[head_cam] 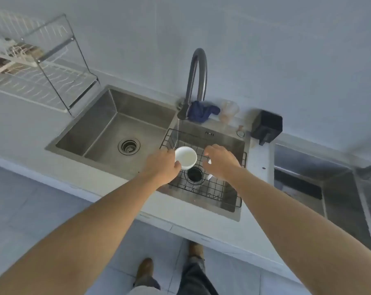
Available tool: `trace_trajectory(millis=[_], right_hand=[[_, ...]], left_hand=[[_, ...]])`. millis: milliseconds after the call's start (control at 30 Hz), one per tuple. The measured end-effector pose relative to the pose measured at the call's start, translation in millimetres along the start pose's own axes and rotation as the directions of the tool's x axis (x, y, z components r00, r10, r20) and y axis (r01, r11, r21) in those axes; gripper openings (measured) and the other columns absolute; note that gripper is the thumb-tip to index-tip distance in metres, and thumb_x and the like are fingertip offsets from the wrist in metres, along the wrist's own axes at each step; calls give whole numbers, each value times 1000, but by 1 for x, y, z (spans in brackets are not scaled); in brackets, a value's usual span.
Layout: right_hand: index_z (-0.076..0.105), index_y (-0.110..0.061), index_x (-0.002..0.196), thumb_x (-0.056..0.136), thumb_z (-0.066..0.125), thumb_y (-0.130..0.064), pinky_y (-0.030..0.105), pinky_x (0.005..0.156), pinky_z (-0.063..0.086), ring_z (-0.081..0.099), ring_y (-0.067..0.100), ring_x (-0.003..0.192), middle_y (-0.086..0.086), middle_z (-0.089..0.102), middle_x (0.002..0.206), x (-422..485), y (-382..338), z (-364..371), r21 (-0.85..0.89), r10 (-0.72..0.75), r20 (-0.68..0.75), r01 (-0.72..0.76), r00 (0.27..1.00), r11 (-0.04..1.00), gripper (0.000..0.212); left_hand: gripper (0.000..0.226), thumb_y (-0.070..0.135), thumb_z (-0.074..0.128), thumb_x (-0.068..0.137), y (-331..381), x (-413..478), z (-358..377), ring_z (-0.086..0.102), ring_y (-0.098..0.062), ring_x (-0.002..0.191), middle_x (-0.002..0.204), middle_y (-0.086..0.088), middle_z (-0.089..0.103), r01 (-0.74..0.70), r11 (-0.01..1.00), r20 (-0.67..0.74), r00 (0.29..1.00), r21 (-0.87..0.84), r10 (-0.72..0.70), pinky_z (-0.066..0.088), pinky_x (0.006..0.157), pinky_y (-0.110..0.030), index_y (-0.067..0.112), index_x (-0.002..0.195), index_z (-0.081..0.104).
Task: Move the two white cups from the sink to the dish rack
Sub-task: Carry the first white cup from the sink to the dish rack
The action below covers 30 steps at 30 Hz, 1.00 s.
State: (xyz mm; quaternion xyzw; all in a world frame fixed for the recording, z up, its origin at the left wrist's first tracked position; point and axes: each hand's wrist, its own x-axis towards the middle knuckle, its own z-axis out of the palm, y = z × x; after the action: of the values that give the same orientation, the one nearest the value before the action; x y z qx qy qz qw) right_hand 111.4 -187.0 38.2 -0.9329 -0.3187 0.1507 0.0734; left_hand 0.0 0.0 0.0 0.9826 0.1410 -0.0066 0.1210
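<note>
A black wire basket (203, 184) sits in the right sink basin (229, 143), under the faucet (196, 81); the dish rack (42, 67) stands far left. The left hand (162, 167) grips a white cup (186, 157); the right hand (221, 161) curls over a second cup (209, 177), grip unclear.

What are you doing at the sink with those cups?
A person is taking white cups out of the sink. The left hand holds one cup by its rim, above the black wire basket in the right basin. The right hand is reaching down over the second cup, which is mostly hidden under it. The dish rack waits on the counter to the left, with neither cup on it yet.
</note>
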Motion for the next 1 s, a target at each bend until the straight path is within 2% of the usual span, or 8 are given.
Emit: trace_trajectory(millis=[133,233,400,500,600,733,833,1000], right_hand=[[53,-16,130,91,58,-28,44,95,44,52,27,113,5,55,121,33,18,8,-54,-98,109,105,989,993,41],[52,-14,128,89,62,-30,43,94,44,53,27,112,6,55,120,65,31,18,-91,-165,165,182,972,979,43],[50,-12,127,82,72,-40,39,87,43,57,28,108,8,54,118,108,44,37,-146,-235,262,280,936,949,57],[50,-14,125,74,79,-42,36,79,42,58,26,104,5,54,116,124,50,51,-99,-243,309,285,919,953,65],[50,-17,128,69,83,-44,37,84,47,57,24,108,4,56,120,135,56,64,-51,-267,340,301,902,952,73],[46,-21,138,69,87,-37,43,98,46,53,24,119,3,56,129,145,62,76,56,-296,366,297,882,953,82],[48,-24,138,69,88,-30,42,99,46,54,21,119,2,57,131,150,64,82,128,-332,344,306,878,943,80],[53,-25,132,68,88,-30,40,96,48,57,17,110,0,59,122,155,68,88,164,-360,319,323,877,932,72]], left_hand=[[32,43,48,95,6,13,18,45,-18,62,78,3,45,117,993,-3,993,-30,-117,27,49,-29,13,100,57],[28,42,57,94,8,19,39,45,-15,61,78,2,51,204,974,14,979,-100,-203,25,46,-27,15,96,57],[36,41,65,91,9,26,73,47,-18,72,85,0,49,323,933,65,946,-156,-317,33,56,-29,9,106,62],[43,43,66,90,10,31,89,53,-21,80,101,-9,60,382,906,130,923,-182,-363,40,63,-32,7,113,61],[49,44,69,89,12,40,99,62,-26,97,110,-11,61,413,885,179,907,-213,-380,49,75,-35,7,119,60],[52,42,76,85,12,49,111,62,-26,105,114,-9,63,426,857,200,903,-291,-381,52,85,-38,10,123,60],[52,40,78,84,13,53,116,63,-24,104,113,-8,66,423,841,184,906,-337,-381,53,84,-36,12,124,62],[53,38,80,82,14,56,119,65,-24,104,115,-8,69,444,822,179,896,-358,-406,55,87,-39,12,125,62]])
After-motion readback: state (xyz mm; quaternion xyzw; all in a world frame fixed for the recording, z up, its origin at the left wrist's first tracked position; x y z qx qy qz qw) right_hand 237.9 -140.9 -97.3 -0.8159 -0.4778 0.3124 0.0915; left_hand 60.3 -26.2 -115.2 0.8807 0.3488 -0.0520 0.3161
